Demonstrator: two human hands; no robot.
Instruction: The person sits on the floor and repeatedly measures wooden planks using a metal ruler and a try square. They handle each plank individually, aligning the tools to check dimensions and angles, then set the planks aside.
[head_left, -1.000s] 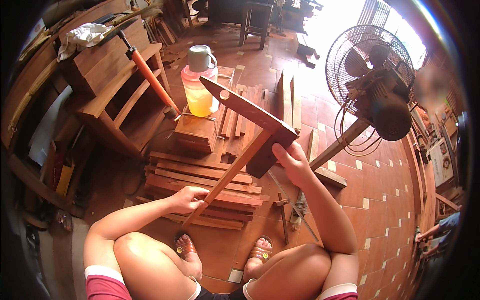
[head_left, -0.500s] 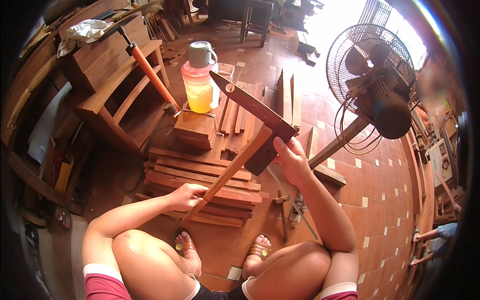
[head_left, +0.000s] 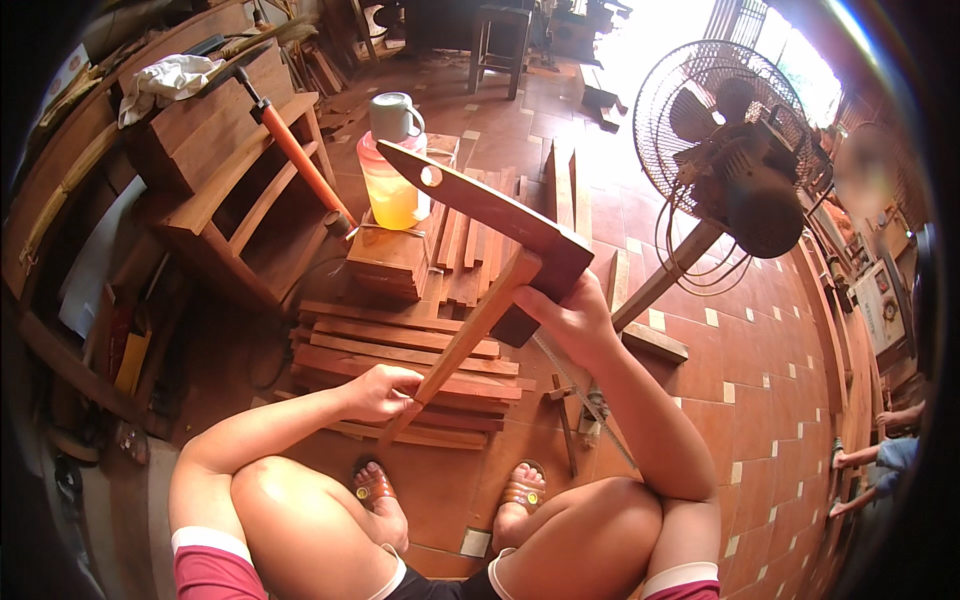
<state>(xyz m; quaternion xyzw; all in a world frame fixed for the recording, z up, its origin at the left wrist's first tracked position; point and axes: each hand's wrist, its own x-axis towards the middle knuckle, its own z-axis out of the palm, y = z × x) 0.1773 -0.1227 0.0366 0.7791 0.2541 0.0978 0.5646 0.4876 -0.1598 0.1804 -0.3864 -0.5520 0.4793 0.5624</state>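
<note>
Between my hands, a slim wooden strip [head_left: 470, 330] slants upward to the right. My left hand [head_left: 382, 393] pinches it near its lower end, fingers closed. My right hand [head_left: 578, 318] is closed round a dark wooden try square [head_left: 495, 208], whose long arm has a pointed tip with a hole and reaches up to the left. The strip's upper end meets the square near its inner corner, and my right thumb lies at the strip's edge there. Below them on the floor, several similar wooden strips [head_left: 400, 358] lie piled.
A jug of yellow drink [head_left: 388, 195] with a grey mug [head_left: 390, 117] on top stands on stacked wooden blocks [head_left: 385, 268]. A hammer [head_left: 566, 432] lies near my right foot. At right stands a large fan [head_left: 735, 150]; another person's arm [head_left: 860, 458] shows at the far right.
The square has tilted flatter, its tip swinging left. My right thumb has shifted from the square's face to the strip's edge. My left hand has barely moved.
</note>
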